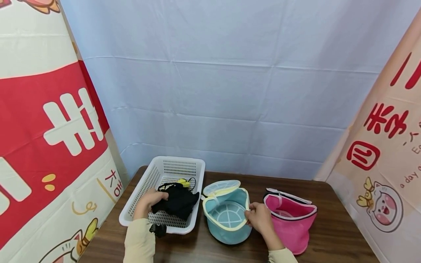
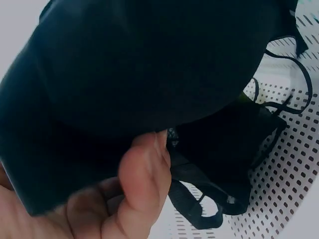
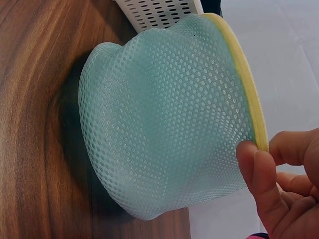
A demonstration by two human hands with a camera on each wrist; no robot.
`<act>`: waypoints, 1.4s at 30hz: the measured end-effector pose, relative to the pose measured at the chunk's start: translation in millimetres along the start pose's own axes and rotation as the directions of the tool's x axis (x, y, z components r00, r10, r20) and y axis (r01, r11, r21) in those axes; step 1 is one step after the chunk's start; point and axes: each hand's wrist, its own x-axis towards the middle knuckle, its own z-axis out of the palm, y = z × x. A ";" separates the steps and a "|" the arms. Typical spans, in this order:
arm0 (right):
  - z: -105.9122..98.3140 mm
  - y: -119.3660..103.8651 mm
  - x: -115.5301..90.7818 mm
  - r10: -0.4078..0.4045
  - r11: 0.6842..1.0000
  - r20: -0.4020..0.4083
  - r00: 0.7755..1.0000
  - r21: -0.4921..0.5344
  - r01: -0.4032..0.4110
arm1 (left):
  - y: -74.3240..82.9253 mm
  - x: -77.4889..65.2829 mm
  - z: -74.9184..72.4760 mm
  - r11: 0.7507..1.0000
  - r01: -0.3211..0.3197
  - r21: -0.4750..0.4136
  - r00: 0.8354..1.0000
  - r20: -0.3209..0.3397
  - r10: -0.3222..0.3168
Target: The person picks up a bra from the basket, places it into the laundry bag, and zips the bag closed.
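In the head view my left hand (image 1: 152, 199) grips a black bra (image 1: 179, 199) over the white basket (image 1: 125, 215). The left wrist view shows its smooth cup (image 2: 149, 59) filling the frame above my thumb, with more black fabric and straps (image 2: 199, 214) lower down in the basket. My right hand (image 1: 260, 217) pinches the yellow zipper rim of a teal mesh laundry bag (image 1: 228, 233). This bag stands upright with its round lid (image 1: 222, 186) folded back. Up close, thumb and finger clasp the yellow edge (image 3: 249, 89) in the right wrist view.
A pink mesh bag (image 1: 291, 233), its top unzipped, stands right of the teal one on the brown wooden table (image 1: 335, 226). Something yellow (image 1: 184, 182) with a thin dark strap lies in the basket. A pale cloth backdrop (image 1: 223, 91) hangs behind the table.
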 end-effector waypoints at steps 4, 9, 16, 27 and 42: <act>0.3 0.7 1.1 0.006 1.000 -0.003 1.000 -0.001 -0.006 | -0.2 -1.7 2.1 0.997 -0.009 -0.073 1.000 -0.007 0.008; 0.3 1.2 2.3 0.005 1.000 -0.001 1.000 0.001 -0.005 | -0.8 -4.3 3.9 0.995 -0.017 -0.102 1.000 -0.021 0.015; -0.6 1.5 2.0 0.016 1.000 0.007 1.000 -0.006 -0.016 | -3.8 -10.5 8.5 0.995 -0.052 -0.080 0.997 -0.068 0.047; -3.6 -0.9 3.0 0.047 0.999 0.004 0.999 -0.012 -0.047 | -5.1 -25.0 14.5 0.988 -0.153 0.008 0.979 -0.137 0.153; -5.3 -1.2 1.3 0.054 0.998 0.010 0.999 -0.014 -0.053 | 2.9 -43.1 23.0 0.967 -0.222 -0.124 0.974 -0.075 0.214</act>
